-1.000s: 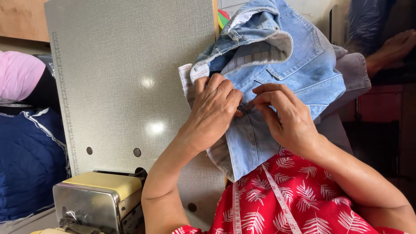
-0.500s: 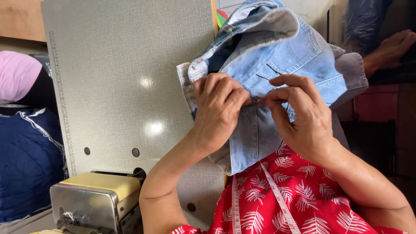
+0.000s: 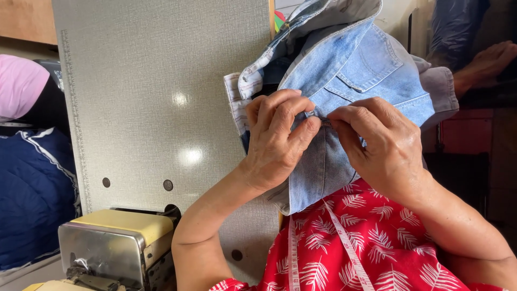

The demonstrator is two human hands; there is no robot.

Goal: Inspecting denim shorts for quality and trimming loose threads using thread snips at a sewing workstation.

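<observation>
A light blue denim garment [image 3: 355,64] is bunched up over the right edge of a grey sewing table. My left hand [image 3: 277,137] pinches a fold of the denim near its middle, fingers curled tight. Close beside it, my right hand [image 3: 379,145] grips the same fold, fingertips almost touching those of the left. A white lining with red stitching [image 3: 239,94] shows at the garment's left edge. Below my hands the denim hangs down onto my red leaf-patterned clothing [image 3: 366,248], where a pale measuring tape [image 3: 344,242] lies.
The grey table top [image 3: 156,102] has a ruler strip on its left side and several round holes. A cream and metal sewing machine head [image 3: 113,248] sits at lower left. Dark blue and pink fabric [image 3: 27,178] lies at the left. Another person's hand [image 3: 487,62] rests at upper right.
Both hands have moved upward with the denim and shifted their grip along the fold. The garment sits higher and more bunched against the table.
</observation>
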